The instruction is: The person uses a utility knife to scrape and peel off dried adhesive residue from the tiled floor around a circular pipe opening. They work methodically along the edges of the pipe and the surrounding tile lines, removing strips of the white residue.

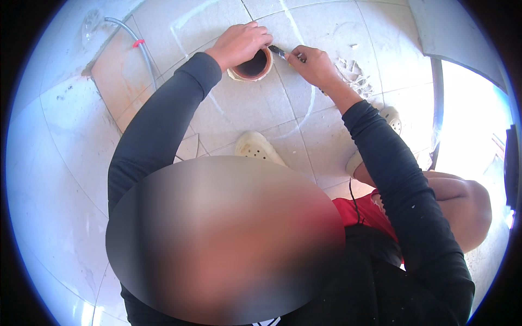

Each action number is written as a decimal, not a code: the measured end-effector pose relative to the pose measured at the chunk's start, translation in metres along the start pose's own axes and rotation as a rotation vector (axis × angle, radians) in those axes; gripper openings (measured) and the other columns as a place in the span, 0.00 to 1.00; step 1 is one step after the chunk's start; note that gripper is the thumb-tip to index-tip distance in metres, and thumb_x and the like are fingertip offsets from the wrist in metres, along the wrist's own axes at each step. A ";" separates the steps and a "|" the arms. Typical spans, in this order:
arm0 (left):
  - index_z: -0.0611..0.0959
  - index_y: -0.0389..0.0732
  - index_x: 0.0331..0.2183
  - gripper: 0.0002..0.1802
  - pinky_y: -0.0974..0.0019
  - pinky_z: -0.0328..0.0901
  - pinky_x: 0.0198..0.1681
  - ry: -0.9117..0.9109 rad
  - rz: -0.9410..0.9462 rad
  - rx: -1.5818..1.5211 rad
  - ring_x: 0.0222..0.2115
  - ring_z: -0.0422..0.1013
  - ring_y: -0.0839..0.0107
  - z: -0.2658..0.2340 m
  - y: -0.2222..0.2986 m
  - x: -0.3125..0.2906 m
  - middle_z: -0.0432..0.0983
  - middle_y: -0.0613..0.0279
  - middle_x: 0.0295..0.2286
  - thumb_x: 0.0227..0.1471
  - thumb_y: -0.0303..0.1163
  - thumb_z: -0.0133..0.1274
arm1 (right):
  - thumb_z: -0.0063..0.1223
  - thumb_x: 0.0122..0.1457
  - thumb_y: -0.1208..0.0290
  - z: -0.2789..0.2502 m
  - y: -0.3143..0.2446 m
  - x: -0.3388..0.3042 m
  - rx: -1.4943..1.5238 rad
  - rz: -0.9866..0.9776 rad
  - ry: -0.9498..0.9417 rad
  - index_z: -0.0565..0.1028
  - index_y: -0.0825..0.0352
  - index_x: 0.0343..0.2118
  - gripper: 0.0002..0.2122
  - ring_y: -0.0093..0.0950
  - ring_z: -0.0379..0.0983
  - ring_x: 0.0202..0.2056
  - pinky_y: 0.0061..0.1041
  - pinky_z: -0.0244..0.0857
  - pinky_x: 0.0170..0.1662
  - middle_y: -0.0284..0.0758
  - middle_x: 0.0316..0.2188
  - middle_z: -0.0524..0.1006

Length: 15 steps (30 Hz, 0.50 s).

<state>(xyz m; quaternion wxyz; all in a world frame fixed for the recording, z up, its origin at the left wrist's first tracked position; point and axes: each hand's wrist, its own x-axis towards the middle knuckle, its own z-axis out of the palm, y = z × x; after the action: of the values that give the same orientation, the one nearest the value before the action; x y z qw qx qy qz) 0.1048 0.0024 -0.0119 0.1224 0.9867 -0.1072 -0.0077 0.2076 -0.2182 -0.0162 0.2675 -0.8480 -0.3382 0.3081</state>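
A round, hollow, reddish-brown pipe-like thing (266, 68) with a pale, ragged edge around it is at the floor, its inside dark. My left hand (243, 43) bends over its far left rim, fingers together and curled at the edge; what the fingertips do there is partly hidden. To the right, my right hand (314, 64) is closed on a slim tool (277, 51) with a dark end. That end points left at the rim, close to my left fingertips. Its exact kind does not show.
Pale tiles (283, 117) with chalk-like white lines surround the work. Crumpled whitish scraps (353, 76) lie to the right. A clear hose (142, 51) with a red band runs at the left. My cream clog (258, 148) stands nearer, and a grey panel (459, 32) is at the far right.
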 end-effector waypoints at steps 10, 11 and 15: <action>0.82 0.46 0.30 0.04 0.60 0.71 0.40 -0.039 0.049 -0.013 0.40 0.75 0.64 -0.003 -0.005 0.014 0.77 0.67 0.31 0.49 0.28 0.54 | 0.56 0.60 0.50 -0.005 -0.005 0.000 0.000 0.039 -0.035 0.82 0.64 0.39 0.19 0.47 0.79 0.35 0.39 0.72 0.42 0.47 0.30 0.82; 0.82 0.46 0.30 0.03 0.60 0.71 0.40 -0.029 0.057 -0.024 0.40 0.75 0.64 -0.003 -0.005 0.015 0.77 0.68 0.31 0.49 0.28 0.55 | 0.56 0.60 0.50 -0.005 -0.004 0.000 0.013 0.017 -0.030 0.82 0.64 0.39 0.19 0.47 0.79 0.35 0.39 0.72 0.41 0.47 0.30 0.81; 0.82 0.46 0.28 0.02 0.60 0.71 0.40 -0.036 0.054 -0.054 0.40 0.74 0.64 -0.003 -0.007 0.016 0.76 0.68 0.30 0.48 0.27 0.56 | 0.56 0.59 0.50 -0.005 -0.003 0.000 0.023 0.021 -0.035 0.82 0.64 0.39 0.19 0.47 0.79 0.34 0.39 0.72 0.41 0.47 0.29 0.81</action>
<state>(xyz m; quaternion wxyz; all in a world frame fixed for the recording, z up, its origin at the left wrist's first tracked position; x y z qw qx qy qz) 0.1221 0.0060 -0.0103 0.1470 0.9795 -0.1357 -0.0249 0.2099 -0.2176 -0.0106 0.2680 -0.8428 -0.3303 0.3297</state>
